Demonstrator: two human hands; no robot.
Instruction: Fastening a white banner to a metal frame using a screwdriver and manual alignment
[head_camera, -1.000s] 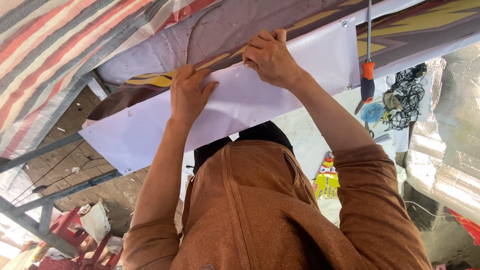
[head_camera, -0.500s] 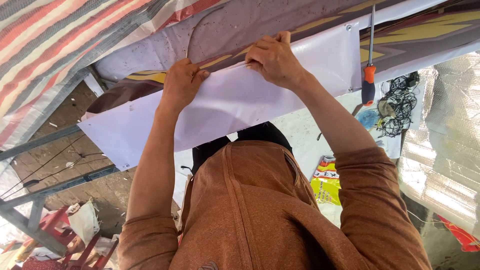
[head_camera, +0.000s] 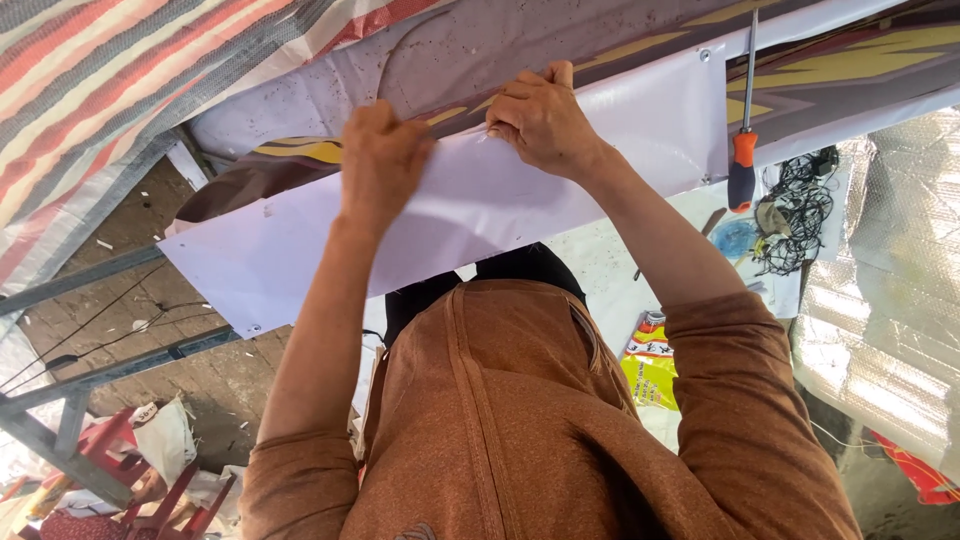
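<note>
Both arms are stretched out with sleeves pushed up to the elbows. The left hand (head_camera: 383, 165) is curled tight, pinching the edge of the big white vinyl banner sheet (head_camera: 300, 250), knuckles toward the camera. The right hand (head_camera: 540, 120) grips the same edge just beside it, fingers folded over the top. The sheet hangs under the striped red, white and grey tarp (head_camera: 110, 90). An orange-handled screwdriver (head_camera: 742, 170) dangles off to the right.

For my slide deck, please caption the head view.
Both hands, left hand and right hand, grip a white banner beside a screwdriver.
</note>
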